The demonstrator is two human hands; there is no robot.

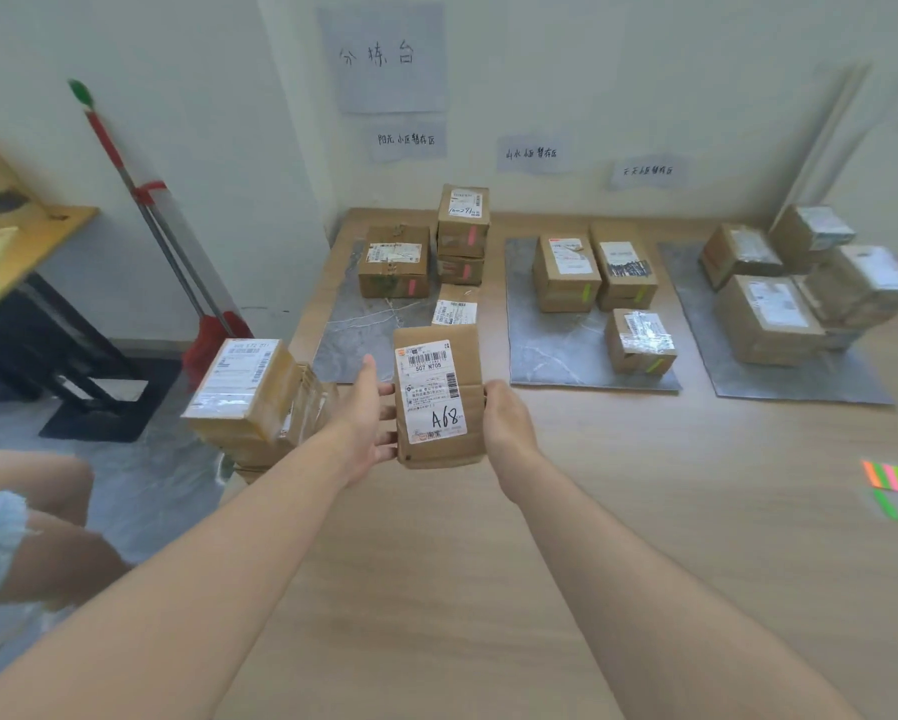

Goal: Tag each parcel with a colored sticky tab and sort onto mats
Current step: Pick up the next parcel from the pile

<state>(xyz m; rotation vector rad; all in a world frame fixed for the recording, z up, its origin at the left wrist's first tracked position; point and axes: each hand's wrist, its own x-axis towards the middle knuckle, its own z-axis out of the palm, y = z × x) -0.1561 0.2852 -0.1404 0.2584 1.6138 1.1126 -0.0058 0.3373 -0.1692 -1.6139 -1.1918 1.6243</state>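
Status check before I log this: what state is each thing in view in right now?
Held parcel, between both hands, label facing up, no tab visible.
Left hand, grips parcel's left edge.
Right hand, grips its right edge.
Left mat, parcels with pink tabs.
Middle mat, parcels with green tabs.
Right mat, parcels, tabs not visible.
Sticky tabs, lying untouched.
Parcel stack, left, no tabs visible.

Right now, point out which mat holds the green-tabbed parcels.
The middle mat: its parcels carry green tabs. Parcels on the left mat show pink tabs; on the right mat no tabs are visible.
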